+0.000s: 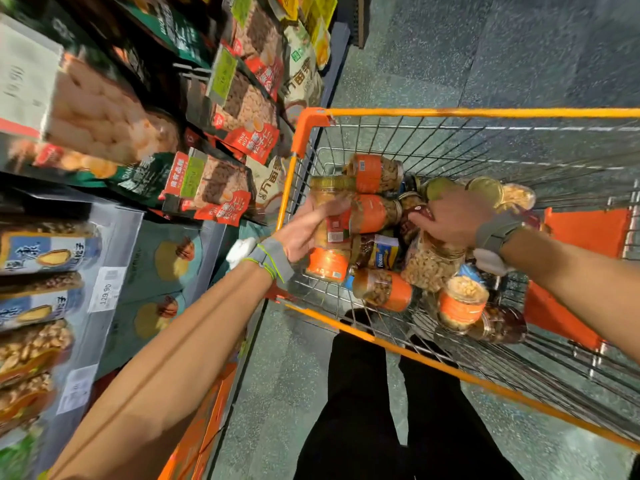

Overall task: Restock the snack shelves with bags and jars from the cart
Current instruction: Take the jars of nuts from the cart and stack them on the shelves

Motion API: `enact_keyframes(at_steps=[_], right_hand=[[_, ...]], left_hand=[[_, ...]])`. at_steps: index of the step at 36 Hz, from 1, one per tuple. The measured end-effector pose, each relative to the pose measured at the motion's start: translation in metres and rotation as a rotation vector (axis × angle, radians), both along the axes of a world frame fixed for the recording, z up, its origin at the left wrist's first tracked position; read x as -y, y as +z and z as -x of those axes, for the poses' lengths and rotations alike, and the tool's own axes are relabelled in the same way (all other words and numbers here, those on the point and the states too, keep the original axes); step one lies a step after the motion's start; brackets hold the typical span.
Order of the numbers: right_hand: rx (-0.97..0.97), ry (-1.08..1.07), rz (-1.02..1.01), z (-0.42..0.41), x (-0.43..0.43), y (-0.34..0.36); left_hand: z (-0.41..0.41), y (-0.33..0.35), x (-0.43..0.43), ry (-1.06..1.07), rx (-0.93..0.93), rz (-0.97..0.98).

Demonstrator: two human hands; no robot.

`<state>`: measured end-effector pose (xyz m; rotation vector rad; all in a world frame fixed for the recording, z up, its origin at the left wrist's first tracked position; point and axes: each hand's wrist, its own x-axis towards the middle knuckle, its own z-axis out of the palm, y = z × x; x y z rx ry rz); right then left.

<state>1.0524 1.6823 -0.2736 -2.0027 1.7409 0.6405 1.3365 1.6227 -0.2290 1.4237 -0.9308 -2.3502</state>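
Note:
An orange-rimmed wire cart [485, 113] holds a heap of clear nut jars with orange labels and gold lids. My left hand [306, 228] grips one upright gold-lidded jar [329, 202] at the cart's left side, lifted a little above the pile. My right hand [453, 220] reaches down into the middle of the heap, its fingers curled over a dark jar [414, 223]; how firmly it holds is hidden. More jars lie around, such as an orange-labelled one [381, 173] at the back and another [462, 303] near the front.
Snack shelves [114, 244] run along the left, packed with bags of nuts [221, 188] and price tags [105, 289]. My legs [374, 410] stand on the grey floor between shelf and cart. An orange child-seat flap [588, 233] is at the cart's right.

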Motion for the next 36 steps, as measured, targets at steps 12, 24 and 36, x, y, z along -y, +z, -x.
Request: enact_keyframes(at_steps=[12, 24, 36], right_hand=[[0.156, 0.26, -0.065, -0.109, 0.018, -0.031], [0.344, -0.15, -0.105, -0.116, 0.003, -0.029], [0.054, 0.117, 0.023, -0.125, 0.047, -0.041]], left_hand=[[-0.033, 0.004, 0.011, 0.126, 0.019, 0.071], [-0.066, 0.008, 0.021, 0.171, -0.023, -0.066], [-0.076, 0.008, 0.026, 0.199, -0.205, -0.17]])
